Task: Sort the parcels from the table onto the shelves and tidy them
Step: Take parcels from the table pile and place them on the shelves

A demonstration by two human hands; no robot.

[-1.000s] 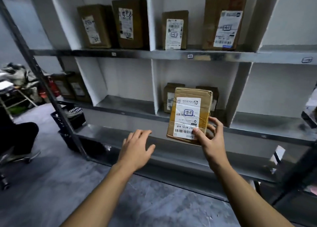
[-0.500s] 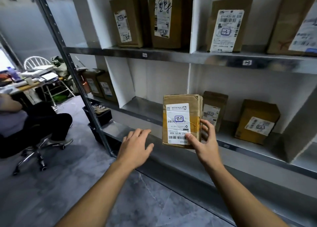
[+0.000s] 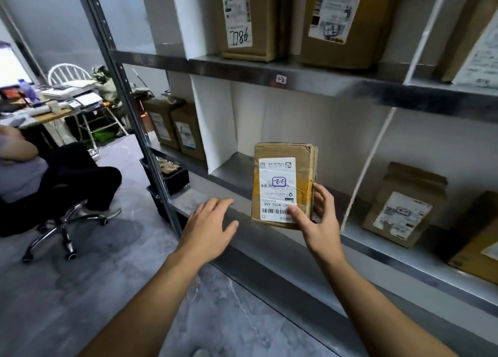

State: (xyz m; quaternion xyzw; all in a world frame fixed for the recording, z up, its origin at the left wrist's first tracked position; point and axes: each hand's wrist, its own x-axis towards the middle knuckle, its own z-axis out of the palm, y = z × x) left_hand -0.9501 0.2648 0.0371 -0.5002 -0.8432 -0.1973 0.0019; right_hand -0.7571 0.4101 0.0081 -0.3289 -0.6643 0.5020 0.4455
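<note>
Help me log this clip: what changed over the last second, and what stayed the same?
The parcel, carried by the right hand, moved left along the shelf, from in front of two shelved boxes to the bay beside them. Nothing was picked up or let go. Same: the right hand's grip at its lower right corner; left hand open, holding nothing.

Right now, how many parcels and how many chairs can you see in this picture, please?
Parcels on the shelves: 7
Parcel in the right hand: 1
Chairs: 2
Total: 10
</note>
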